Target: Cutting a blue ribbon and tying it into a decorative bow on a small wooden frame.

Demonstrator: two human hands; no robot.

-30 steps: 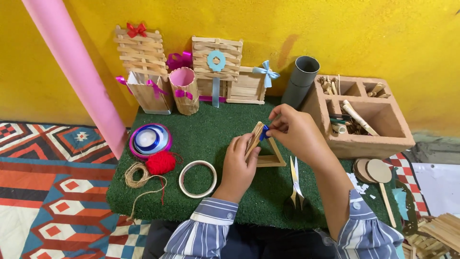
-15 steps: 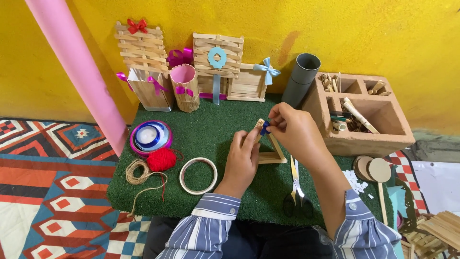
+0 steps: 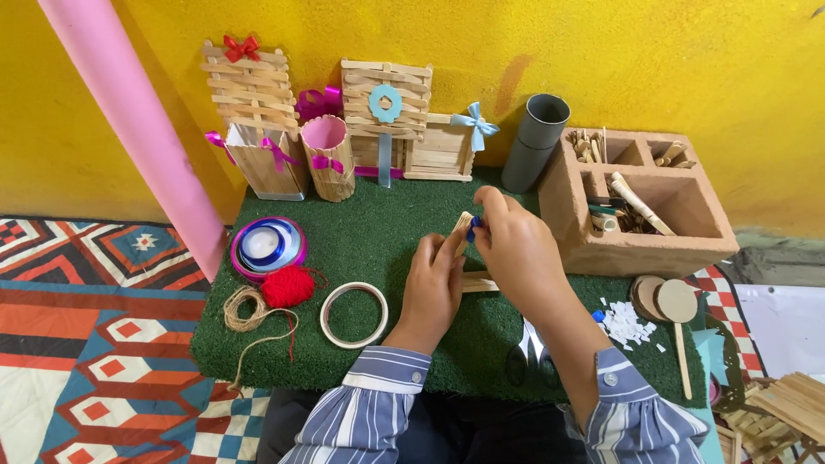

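On the green turf mat (image 3: 361, 249), my left hand (image 3: 432, 285) grips a small frame of wooden craft sticks (image 3: 465, 227), holding it tilted up off the mat. My right hand (image 3: 514, 249) pinches a small blue piece (image 3: 475, 225) against the top of the sticks. Most of the frame is hidden behind both hands; a flat part of it shows at the mat between them.
Scissors (image 3: 531, 348) lie by my right forearm. A tape ring (image 3: 353, 314), red yarn ball (image 3: 287, 285), twine (image 3: 245, 311) and ribbon spools (image 3: 267, 247) lie left. Stick-built crafts (image 3: 385, 120), a grey tube (image 3: 536, 142) and a pink roll (image 3: 129, 120) stand behind; a compartment box (image 3: 644, 232) sits right.
My hands shifted slightly left and drew closer together. The stick piece has turned more upright and the flat triangle is now mostly covered.
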